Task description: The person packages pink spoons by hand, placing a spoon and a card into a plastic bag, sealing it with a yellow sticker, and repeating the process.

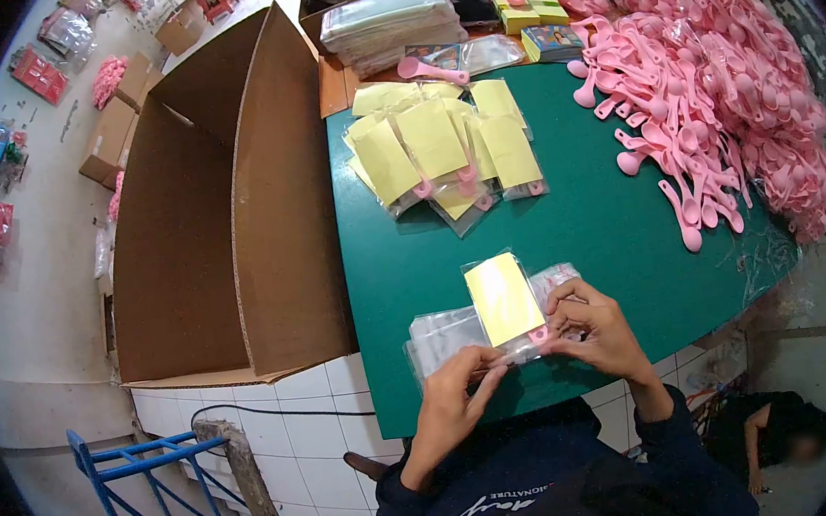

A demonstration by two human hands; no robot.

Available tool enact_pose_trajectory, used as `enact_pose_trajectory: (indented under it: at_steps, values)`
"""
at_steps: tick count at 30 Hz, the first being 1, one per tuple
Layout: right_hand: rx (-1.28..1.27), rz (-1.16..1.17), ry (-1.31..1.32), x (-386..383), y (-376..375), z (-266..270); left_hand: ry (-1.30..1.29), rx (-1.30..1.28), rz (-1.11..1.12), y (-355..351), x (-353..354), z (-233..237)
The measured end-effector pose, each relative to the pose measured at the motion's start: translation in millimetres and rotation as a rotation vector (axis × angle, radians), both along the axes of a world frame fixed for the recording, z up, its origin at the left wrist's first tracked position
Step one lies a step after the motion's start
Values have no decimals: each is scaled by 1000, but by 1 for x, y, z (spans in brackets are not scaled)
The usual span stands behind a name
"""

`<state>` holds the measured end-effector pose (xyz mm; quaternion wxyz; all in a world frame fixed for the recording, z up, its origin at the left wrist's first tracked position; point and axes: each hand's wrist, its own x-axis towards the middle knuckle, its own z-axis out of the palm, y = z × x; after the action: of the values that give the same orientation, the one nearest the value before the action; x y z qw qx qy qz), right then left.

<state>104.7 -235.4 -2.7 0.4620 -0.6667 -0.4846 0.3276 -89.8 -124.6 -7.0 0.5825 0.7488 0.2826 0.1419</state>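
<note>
A clear plastic bag with a yellow card point(504, 299) inside lies before me at the table's near side. The pink handle end of a measuring spoon point(539, 334) shows at the bag's lower right corner. My left hand point(459, 401) pinches the bag's near edge between thumb and fingers. My right hand point(591, 330) grips the same bag at its right corner, fingers curled. Under it lies a stack of flat clear plastic bags point(433, 344). Farther up, a pile of filled bags with yellow cards point(431, 139) rests on the green table point(588, 211), pink handles showing at some lower ends.
Loose pink spoons point(678, 123) heap along the table's right side. A pink scoop point(433, 70) lies above the filled bags. Behind are stacked plastic bags point(391, 26) and cards point(551, 43). A tall open cardboard box point(285, 221) stands left. A person point(772, 427) is low at right.
</note>
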Motion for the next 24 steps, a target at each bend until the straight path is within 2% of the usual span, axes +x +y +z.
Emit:
enact_pose_trajectory:
  at_steps: [2,5,8,12,15,18,24]
  values:
    - [-2,-26,65,-2,2,-8,13,8,60,-2,0,-2]
    - [-123,-89,395,-2,6,-5,17,14,113,-3,1,-8]
    - [-195,-165,498,-9,10,-1,21,-24,164,-5,7,-10]
    - [-186,-241,435,-13,13,-3,41,-39,216,-6,11,-20]
    - [-169,-254,411,-14,14,-5,-70,-192,346,-10,17,-18]
    - [-136,-233,409,-15,15,-6,-88,-146,356,-11,19,-17]
    - [-179,-197,303,-19,18,1,5,-173,237,-5,14,-11]
